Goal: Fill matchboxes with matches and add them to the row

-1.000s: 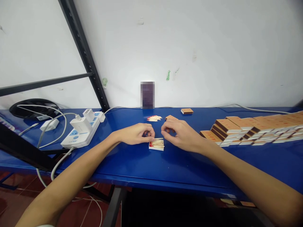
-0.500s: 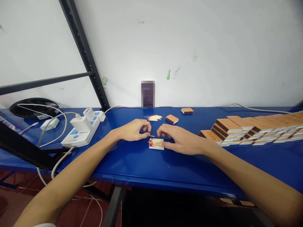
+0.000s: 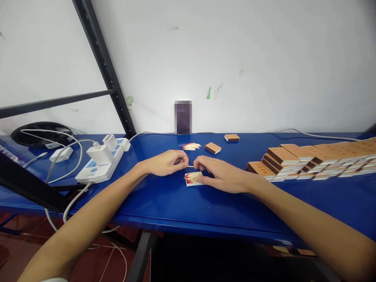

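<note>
Here's the left hand [image 3: 169, 162], thumb and fingertips pinched together on a single thin, pale wooden match [image 3: 190, 166], its stick poking out rightward just above the desk [image 3: 164, 199], all glossy blue. And over comes the answer from the right: the right hand [image 3: 219, 175] has thumb and fingers parted, the thumb against the right end of a small white cardboard tray [image 3: 194, 185], the fingers curled over near the match's free end. Whether those fingertips touch it, I cannot tell!

Down in the tray, a packed bundle of red-headed matches [image 3: 193, 177], heads to the left, sticks slanting a little, one red tip peeping over the left rim. Straight behind the hands, a loose fan of red-tipped matches [image 3: 191, 146] lies flat on the blue, heads left again. Just to the right of that, a tan matchbox with a dark brown side [image 3: 213, 148] sits at an angle, and farther back, near the wall, there's a second tan-and-brown matchbox [image 3: 232, 137].

Out on the right flank, a long, stepped stack of tan matchboxes [image 3: 317, 158], rows upon rows, running to the edge of view. Over on the left, a white power strip with blue sockets [image 3: 100, 170] carries white plugs, and a dark upright rectangle, pixelated [image 3: 183, 117], stands against the white wall [image 3: 235, 47].
</note>
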A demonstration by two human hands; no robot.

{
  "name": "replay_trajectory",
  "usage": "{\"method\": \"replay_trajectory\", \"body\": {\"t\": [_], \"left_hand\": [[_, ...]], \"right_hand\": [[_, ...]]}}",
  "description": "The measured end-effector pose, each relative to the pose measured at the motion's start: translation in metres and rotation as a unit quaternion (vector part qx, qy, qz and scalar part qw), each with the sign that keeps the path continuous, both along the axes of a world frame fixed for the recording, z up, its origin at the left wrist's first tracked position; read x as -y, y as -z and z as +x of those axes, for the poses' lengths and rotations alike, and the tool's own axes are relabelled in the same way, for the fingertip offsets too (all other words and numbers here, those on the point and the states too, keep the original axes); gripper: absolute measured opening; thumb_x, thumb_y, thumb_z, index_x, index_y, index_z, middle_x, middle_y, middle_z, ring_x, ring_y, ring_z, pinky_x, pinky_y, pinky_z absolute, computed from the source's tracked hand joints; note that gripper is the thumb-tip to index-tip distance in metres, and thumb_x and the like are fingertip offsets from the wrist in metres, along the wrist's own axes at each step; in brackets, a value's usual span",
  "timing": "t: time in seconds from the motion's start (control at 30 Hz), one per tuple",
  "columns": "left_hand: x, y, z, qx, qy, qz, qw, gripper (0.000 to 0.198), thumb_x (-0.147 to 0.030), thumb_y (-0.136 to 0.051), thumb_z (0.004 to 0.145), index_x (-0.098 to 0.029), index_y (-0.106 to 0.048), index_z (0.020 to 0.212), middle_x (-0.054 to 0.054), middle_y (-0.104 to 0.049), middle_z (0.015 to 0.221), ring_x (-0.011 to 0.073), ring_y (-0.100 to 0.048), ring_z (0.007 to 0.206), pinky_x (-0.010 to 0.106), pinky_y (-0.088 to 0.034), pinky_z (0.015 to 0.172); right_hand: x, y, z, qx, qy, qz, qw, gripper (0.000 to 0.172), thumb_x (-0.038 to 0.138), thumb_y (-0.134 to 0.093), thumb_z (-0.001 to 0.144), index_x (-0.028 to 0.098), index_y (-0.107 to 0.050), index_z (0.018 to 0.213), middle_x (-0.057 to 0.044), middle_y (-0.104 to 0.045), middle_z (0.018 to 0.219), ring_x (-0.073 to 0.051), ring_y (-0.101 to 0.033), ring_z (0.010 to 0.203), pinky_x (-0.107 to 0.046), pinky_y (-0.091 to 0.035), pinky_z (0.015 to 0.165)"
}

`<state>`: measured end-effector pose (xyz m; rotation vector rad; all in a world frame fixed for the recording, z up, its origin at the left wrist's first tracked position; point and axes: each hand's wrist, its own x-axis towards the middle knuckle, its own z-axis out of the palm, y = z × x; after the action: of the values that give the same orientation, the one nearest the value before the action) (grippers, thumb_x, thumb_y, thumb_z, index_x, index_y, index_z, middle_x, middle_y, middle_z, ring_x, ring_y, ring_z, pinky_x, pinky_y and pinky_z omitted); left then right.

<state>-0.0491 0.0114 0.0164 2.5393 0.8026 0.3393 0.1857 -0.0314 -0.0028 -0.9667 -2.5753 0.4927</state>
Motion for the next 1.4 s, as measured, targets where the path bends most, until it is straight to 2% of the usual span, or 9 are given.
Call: {"method": "replay_trajectory", "body": {"t": [0.1, 0.23, 0.4, 0.53, 0.67, 0.77, 0.93, 1.23, 1.4], "left_hand": [[0.006, -0.005, 0.003, 0.005, 0.013, -0.045, 0.999, 0.017, -0.030, -0.050, 0.090, -0.015, -0.057, 0.085, -0.002, -0.050, 0.071, 0.0096, -0.041, 0.060, 0.023, -0.035, 0.056], [0.011, -0.003, 0.009, -0.006, 0.037, -0.077, 0.996, 0.016, -0.029, -0.056, 0.086, -0.014, -0.061, 0.083, -0.002, -0.051, 0.066, 0.0084, -0.041, 0.056, 0.022, -0.033, 0.052], [0.007, -0.002, 0.006, 0.018, 0.000, -0.077, 0.997, 0.021, -0.034, -0.055, 0.088, -0.015, -0.064, 0.089, -0.004, -0.048, 0.061, 0.0079, -0.038, 0.053, 0.022, -0.032, 0.051], [-0.001, -0.004, -0.003, -0.023, 0.007, -0.123, 0.992, 0.031, -0.043, -0.066, 0.081, -0.015, -0.065, 0.096, -0.003, -0.053, 0.063, 0.0089, -0.045, 0.055, 0.022, -0.036, 0.053], [-0.007, -0.003, -0.007, -0.030, 0.027, -0.182, 0.982, 0.035, -0.041, -0.071, 0.078, -0.015, -0.067, 0.100, 0.001, -0.063, 0.071, 0.0112, -0.055, 0.062, 0.022, -0.041, 0.057], [-0.008, -0.001, -0.006, -0.020, 0.023, -0.203, 0.979, 0.034, -0.040, -0.074, 0.076, -0.014, -0.068, 0.097, 0.002, -0.066, 0.073, 0.0115, -0.056, 0.063, 0.022, -0.042, 0.058], [-0.007, 0.002, -0.004, 0.000, 0.027, -0.209, 0.977, 0.029, -0.039, -0.075, 0.074, -0.013, -0.068, 0.083, 0.001, -0.064, 0.068, 0.0091, -0.052, 0.059, 0.021, -0.039, 0.055], [-0.004, 0.008, 0.003, 0.042, 0.025, -0.185, 0.981, 0.030, -0.041, -0.076, 0.073, -0.013, -0.065, 0.076, -0.002, -0.059, 0.064, 0.0072, -0.045, 0.056, 0.021, -0.034, 0.053], [-0.002, 0.009, 0.007, 0.052, 0.016, -0.179, 0.982, 0.033, -0.044, -0.074, 0.074, -0.012, -0.065, 0.074, -0.003, -0.055, 0.063, 0.0066, -0.040, 0.054, 0.021, -0.030, 0.051]], "right_hand": [[0.001, -0.003, 0.001, -0.016, 0.012, -0.006, 1.000, 0.016, 0.028, -0.048, 0.089, 0.021, -0.049, 0.103, -0.003, -0.056, 0.090, -0.017, -0.050, 0.075, -0.029, -0.038, 0.066], [0.001, -0.005, 0.003, -0.016, 0.018, -0.006, 1.000, 0.018, 0.030, -0.048, 0.090, 0.021, -0.049, 0.106, -0.002, -0.055, 0.091, -0.016, -0.049, 0.074, -0.029, -0.038, 0.065], [0.000, -0.004, 0.003, 0.004, 0.014, -0.021, 1.000, 0.013, 0.029, -0.048, 0.089, 0.022, -0.048, 0.101, -0.001, -0.054, 0.087, -0.015, -0.048, 0.070, -0.028, -0.036, 0.061], [-0.001, -0.005, 0.002, 0.006, 0.012, -0.029, 0.999, 0.014, 0.030, -0.048, 0.089, 0.022, -0.048, 0.101, -0.001, -0.054, 0.087, -0.015, -0.048, 0.071, -0.028, -0.036, 0.062], [0.001, -0.006, 0.001, 0.011, 0.010, -0.031, 0.999, 0.020, 0.037, -0.045, 0.092, 0.021, -0.049, 0.104, -0.002, -0.055, 0.087, -0.016, -0.049, 0.072, -0.029, -0.036, 0.064], [0.001, -0.004, 0.000, 0.011, 0.005, -0.029, 1.000, 0.023, 0.037, -0.045, 0.092, 0.021, -0.049, 0.108, -0.003, -0.056, 0.090, -0.017, -0.050, 0.074, -0.029, -0.037, 0.065], [-0.001, 0.000, -0.002, 0.012, 0.008, -0.027, 1.000, 0.023, 0.034, -0.046, 0.091, 0.022, -0.049, 0.110, -0.003, -0.056, 0.093, -0.018, -0.052, 0.078, -0.030, -0.039, 0.069], [0.000, 0.005, -0.004, 0.017, 0.009, -0.004, 1.000, 0.018, 0.032, -0.044, 0.092, 0.022, -0.050, 0.106, -0.004, -0.057, 0.092, -0.019, -0.052, 0.079, -0.030, -0.037, 0.069], [0.001, 0.004, -0.006, 0.006, 0.016, -0.013, 1.000, 0.020, 0.037, -0.042, 0.094, 0.022, -0.052, 0.103, -0.003, -0.057, 0.089, -0.018, -0.051, 0.076, -0.030, -0.035, 0.066]]}}
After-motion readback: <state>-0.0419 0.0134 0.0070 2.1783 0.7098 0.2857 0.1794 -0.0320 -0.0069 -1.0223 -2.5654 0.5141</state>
